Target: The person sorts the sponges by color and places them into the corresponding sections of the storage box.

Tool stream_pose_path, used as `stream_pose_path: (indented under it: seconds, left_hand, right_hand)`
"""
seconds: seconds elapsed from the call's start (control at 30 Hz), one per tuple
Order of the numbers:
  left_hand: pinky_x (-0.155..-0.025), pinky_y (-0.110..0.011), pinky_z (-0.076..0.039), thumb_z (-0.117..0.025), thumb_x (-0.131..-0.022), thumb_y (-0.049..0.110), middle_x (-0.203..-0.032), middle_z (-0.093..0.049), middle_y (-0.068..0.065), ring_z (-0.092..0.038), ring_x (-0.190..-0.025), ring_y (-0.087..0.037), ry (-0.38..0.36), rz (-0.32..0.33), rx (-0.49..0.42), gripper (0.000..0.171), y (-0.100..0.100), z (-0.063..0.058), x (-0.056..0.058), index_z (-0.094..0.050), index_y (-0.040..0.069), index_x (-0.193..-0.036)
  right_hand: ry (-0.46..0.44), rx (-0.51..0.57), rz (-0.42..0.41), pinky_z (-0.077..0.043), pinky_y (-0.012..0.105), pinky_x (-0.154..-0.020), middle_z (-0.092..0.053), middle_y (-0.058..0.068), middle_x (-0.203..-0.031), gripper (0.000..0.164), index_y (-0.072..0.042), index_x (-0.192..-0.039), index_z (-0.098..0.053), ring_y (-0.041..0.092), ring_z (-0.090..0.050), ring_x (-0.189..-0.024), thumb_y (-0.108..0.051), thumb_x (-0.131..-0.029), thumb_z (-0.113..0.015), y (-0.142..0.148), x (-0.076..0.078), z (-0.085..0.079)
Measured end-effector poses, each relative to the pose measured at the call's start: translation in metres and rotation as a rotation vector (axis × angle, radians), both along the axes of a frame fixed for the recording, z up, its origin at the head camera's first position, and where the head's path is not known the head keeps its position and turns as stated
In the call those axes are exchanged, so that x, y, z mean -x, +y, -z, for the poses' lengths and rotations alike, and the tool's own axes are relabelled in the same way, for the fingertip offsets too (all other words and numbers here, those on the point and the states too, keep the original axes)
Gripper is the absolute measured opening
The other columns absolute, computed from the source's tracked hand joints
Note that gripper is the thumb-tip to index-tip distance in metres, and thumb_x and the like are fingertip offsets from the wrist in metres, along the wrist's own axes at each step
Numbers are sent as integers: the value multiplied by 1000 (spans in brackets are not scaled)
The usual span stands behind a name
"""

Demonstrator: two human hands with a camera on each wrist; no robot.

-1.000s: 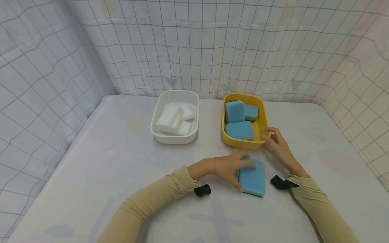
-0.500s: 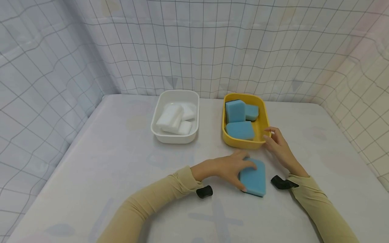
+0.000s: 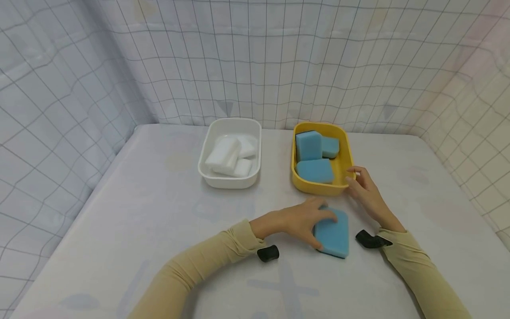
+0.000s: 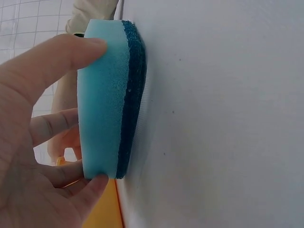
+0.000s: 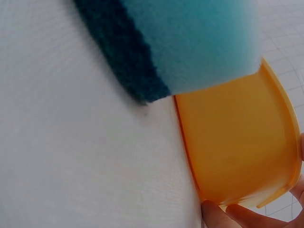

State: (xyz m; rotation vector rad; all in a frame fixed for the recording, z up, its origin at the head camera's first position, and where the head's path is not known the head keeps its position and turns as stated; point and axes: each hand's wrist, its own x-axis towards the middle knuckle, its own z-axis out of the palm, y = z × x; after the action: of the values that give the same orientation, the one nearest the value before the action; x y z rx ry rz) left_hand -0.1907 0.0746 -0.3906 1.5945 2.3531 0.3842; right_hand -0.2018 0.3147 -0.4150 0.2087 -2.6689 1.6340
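Observation:
A blue sponge (image 3: 335, 237) with a dark scouring layer underneath lies on the table in front of the yellow bin (image 3: 316, 189). My left hand (image 3: 298, 221) spans it from the left and grips it, the thumb at its near end. In the left wrist view the sponge (image 4: 102, 109) sits between the thumb and the other fingers, its dark side against the cloth. At the bin's near right corner, my right hand (image 3: 368, 199) holds the rim and wall. The right wrist view shows fingertips (image 5: 216, 216) against the lower corner of the bin (image 5: 237, 142).
Inside the yellow bin are several blue sponges (image 3: 314, 171). To its left stands a white bin (image 3: 229, 183) holding several white sponge-like blocks (image 3: 223, 153). A white cloth (image 3: 159, 221) covers the table, and checked curtains (image 3: 255, 66) hang at the back and sides.
My left hand has shifted slightly to the right and settled on the sponge. My right hand stays at the bin's corner.

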Motion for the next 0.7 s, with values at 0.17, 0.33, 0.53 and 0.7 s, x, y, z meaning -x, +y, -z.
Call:
stream_pose_path:
  seconds: [0.17,0.33,0.53,0.7]
  left_hand:
    - [-104,-27,-35,-72,-77,43,-136,-39,-10,-34,-126,-19,-7,7,-25,64,-1,0,1,-48,23,-132]
    - [-105,-28,-35,-72,-78,42,-138,-37,-10,-32,-128,-20,-28,12,-33,63,-3,-1,1,-47,23,-132]
    - [-104,-29,-35,-72,-78,42,-141,-36,-11,-33,-128,-21,-27,31,-47,64,-5,-5,2,-47,22,-133]
    - [-103,-28,-34,-73,-77,42,-140,-37,-11,-35,-127,-21,-17,43,-72,64,-6,-10,3,-48,21,-133]
  right_hand:
    - [-1,13,-14,-44,12,-77,-46,26,-128,44,-9,-136,-26,-4,-48,-95,-30,-100,-41,1,0,-1]
    - [1,31,-24,-45,11,-78,-45,28,-130,44,-8,-136,-26,-5,-49,-98,-29,-101,-41,1,0,-1]
    - [7,-8,-7,-45,13,-76,-48,26,-124,44,-9,-135,-28,-3,-50,-93,-32,-100,-41,1,0,-1]
    - [10,-8,-5,-44,13,-77,-48,27,-125,44,-8,-135,-28,-2,-49,-94,-31,-100,-41,0,-1,-2]
